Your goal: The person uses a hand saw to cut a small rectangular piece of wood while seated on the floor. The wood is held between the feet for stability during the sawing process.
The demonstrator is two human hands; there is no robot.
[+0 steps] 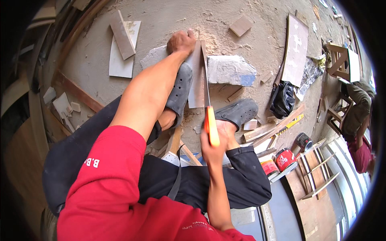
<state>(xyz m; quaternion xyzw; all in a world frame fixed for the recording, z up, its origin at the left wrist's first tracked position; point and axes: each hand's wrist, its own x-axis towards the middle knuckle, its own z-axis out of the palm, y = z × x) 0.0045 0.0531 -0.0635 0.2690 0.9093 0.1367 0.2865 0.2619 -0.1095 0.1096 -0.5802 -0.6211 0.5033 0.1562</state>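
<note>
A narrow wooden board (196, 82) lies lengthwise across a rough whitish block (231, 68). At the board's far left edge, my left hand (181, 42) is closed, fingers curled against it. The grip of a handsaw (206, 76), orange and yellow, is wrapped in my right hand (213, 150). Its long blade runs away from me along the board's right side, tip near the far end. My left foot, in a dark clog (181, 88), presses beside or on the board's left edge; I cannot tell which. The other clog (237, 111) stands to the right.
Sawdust covers the floor beyond the board. Offcuts (241, 26) and a white panel (120, 66) lie around. At right are a black bag (284, 100), paint cans (285, 158), a yellow level (295, 120) and timber strips. Another person (360, 108) sits at the far right near a wooden stool (341, 62).
</note>
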